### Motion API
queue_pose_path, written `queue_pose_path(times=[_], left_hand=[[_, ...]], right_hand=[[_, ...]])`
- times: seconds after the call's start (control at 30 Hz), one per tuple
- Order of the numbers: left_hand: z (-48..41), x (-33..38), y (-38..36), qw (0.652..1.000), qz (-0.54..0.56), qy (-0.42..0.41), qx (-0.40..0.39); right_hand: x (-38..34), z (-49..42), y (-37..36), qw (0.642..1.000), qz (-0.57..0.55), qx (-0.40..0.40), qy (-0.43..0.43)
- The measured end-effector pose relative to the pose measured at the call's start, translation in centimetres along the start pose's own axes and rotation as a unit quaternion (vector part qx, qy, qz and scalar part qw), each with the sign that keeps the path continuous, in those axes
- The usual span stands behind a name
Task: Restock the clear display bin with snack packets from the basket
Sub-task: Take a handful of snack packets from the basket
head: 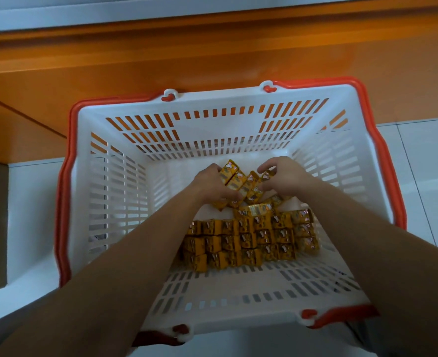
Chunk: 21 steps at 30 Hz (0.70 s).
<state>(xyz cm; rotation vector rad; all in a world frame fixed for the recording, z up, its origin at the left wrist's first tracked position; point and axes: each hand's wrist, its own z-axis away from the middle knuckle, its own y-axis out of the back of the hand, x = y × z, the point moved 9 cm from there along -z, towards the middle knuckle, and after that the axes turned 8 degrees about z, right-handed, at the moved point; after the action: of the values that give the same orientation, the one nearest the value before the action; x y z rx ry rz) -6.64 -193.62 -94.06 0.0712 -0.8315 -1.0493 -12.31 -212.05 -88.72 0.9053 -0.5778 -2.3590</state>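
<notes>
Head view: left hand point(212, 185) and right hand point(282, 176) clasp one bunch of packets point(241, 181), far in the basket point(212, 99). Squeeze evenly — lift level; strays may slip.

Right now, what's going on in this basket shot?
A person has both bare hands down inside a white slotted plastic basket with red-orange handles. The left grip and right grip curl around a loose cluster of yellow foil snack packets, bunching them together toward the far side. Neat rows of the same packets lie untouched on the basket floor nearer the person. The clear display bin is not in view.
</notes>
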Motion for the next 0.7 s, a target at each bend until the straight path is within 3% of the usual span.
queue_pose_path(times=[0.27,0.53,0.7], left_hand=[[1.0,0.2,-0.1,0.998,0.067,-0.002,0.022],[2.0,0.7,0.7,0.972,0.233,0.022,0.030],[4.7,3.1,4.8,0.987,0.157,-0.010,0.042]], right_hand=[[0.9,-0.2,-1.7,0.988,-0.142,-0.013,-0.051],[0.4,-0.4,-2.0,0.952,-0.302,-0.015,-0.045],[-2.0,1.7,-0.4,0.965,-0.260,-0.027,0.008]])
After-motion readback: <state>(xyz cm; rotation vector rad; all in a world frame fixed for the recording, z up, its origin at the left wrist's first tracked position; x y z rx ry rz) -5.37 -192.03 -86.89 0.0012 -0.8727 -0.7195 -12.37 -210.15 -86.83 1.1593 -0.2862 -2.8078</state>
